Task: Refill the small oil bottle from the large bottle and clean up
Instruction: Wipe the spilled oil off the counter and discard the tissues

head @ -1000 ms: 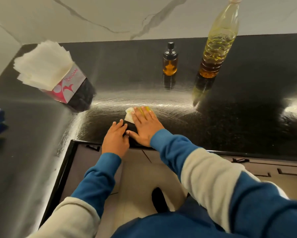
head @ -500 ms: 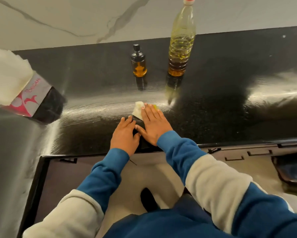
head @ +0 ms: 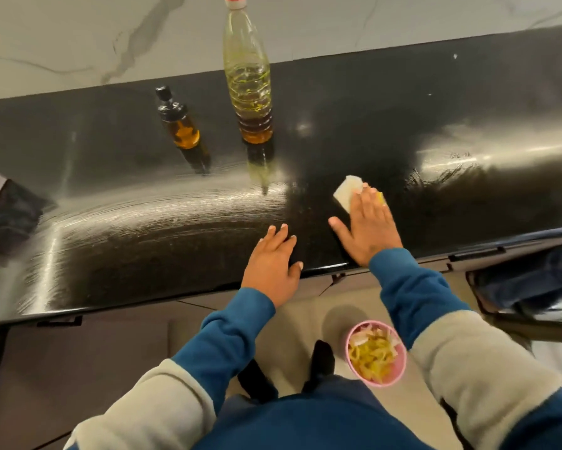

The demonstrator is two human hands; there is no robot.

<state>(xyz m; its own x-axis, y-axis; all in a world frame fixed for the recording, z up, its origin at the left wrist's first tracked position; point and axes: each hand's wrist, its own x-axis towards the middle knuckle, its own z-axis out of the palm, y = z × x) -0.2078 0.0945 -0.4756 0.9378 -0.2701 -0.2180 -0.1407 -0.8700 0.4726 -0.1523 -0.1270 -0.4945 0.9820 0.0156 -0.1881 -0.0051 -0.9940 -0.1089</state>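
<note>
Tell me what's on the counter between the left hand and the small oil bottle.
Nothing: the head view shows only bare black countertop, streaked with wipe marks, between the left hand and the small oil bottle.

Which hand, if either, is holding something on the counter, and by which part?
Neither hand grips anything. The right hand presses flat fingers on the near end of the white tissue. The left hand rests open on the black counter.
</note>
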